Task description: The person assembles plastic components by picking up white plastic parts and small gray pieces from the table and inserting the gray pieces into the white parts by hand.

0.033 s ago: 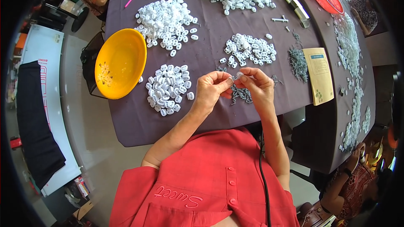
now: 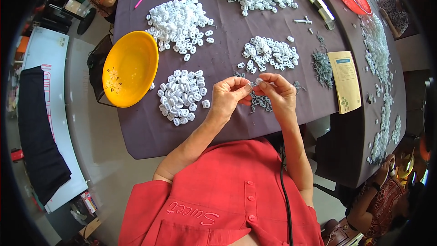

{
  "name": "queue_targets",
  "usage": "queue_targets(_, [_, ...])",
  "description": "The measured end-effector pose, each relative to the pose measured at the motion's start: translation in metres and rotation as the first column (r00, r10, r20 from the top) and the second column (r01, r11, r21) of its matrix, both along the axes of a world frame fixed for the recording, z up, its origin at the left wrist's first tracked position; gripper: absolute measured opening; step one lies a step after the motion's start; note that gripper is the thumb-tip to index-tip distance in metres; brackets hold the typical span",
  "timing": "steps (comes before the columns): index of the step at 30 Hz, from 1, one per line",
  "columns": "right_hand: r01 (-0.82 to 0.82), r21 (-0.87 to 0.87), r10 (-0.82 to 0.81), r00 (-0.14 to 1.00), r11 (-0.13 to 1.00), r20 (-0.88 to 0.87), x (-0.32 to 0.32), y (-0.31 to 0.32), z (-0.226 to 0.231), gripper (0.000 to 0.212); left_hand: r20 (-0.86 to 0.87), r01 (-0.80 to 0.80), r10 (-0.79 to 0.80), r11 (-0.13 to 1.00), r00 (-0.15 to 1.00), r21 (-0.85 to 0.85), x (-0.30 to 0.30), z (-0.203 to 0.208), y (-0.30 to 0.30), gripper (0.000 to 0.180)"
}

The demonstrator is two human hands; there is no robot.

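White, small oval plastic piece (image 2: 258, 81) pinched between both hands above a heap of dark metal springs (image 2: 260, 102) on the purple tabletop (image 2: 227, 59). Likely light, stiff, slick; best gripped by its edges with fingertips. Left hand (image 2: 227, 96) and right hand (image 2: 280, 92) both closed on it. Beside them, a pile of white plastic pieces (image 2: 182, 95) and a yellow plastic bowl (image 2: 129, 68). No change from the earlier frame.

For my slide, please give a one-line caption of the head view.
Left hand and right hand pinch a small white piece above grey parts, beside white piles and a yellow bowl.
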State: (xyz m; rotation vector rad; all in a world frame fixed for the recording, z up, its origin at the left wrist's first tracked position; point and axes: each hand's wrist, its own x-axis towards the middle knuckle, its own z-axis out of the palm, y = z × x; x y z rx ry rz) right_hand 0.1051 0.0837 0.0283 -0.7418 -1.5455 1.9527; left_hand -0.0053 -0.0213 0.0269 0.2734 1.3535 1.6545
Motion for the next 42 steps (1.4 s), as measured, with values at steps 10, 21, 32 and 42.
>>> queue_targets(10, [0.058,0.005,-0.058,0.998,0.998,-0.025,-0.004,-0.009,-0.002,0.014,-0.019,0.003,-0.002,0.999,1.0,0.049,-0.001,-0.004,-0.002,0.011])
queue_targets(21, [0.064,0.032,-0.064,0.998,0.997,-0.009,-0.006,-0.013,-0.006,0.014,-0.053,0.019,-0.017,0.999,0.998,0.038,-0.002,-0.004,-0.001,0.01])
queue_targets(32, [0.068,0.051,-0.065,0.997,0.996,-0.044,-0.006,-0.012,-0.006,0.013,-0.034,-0.012,0.016,0.994,0.999,0.111,-0.002,0.005,0.002,0.011])
queue_targets(42, [0.077,0.014,-0.077,0.996,0.997,-0.047,-0.005,-0.013,-0.007,0.013,-0.069,-0.125,0.133,0.986,0.989,0.109,0.005,-0.002,0.006,0.006])
